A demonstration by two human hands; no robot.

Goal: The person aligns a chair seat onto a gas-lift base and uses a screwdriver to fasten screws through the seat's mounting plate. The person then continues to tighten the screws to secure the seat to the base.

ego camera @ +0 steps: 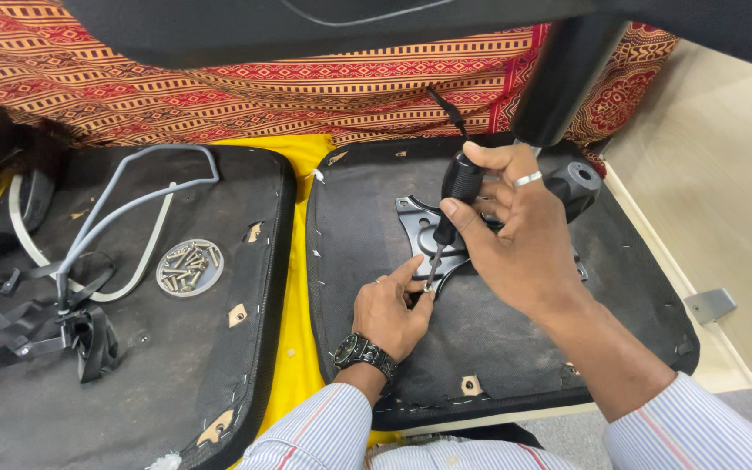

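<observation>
Right hand (515,231) grips black-handled screwdriver (453,204); left hand (389,309) steadies its tip.

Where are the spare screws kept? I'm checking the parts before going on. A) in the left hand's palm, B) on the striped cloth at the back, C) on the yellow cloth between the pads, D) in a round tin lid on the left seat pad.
D: the screws lie heaped in a round tin lid resting on the left seat pad.
</observation>
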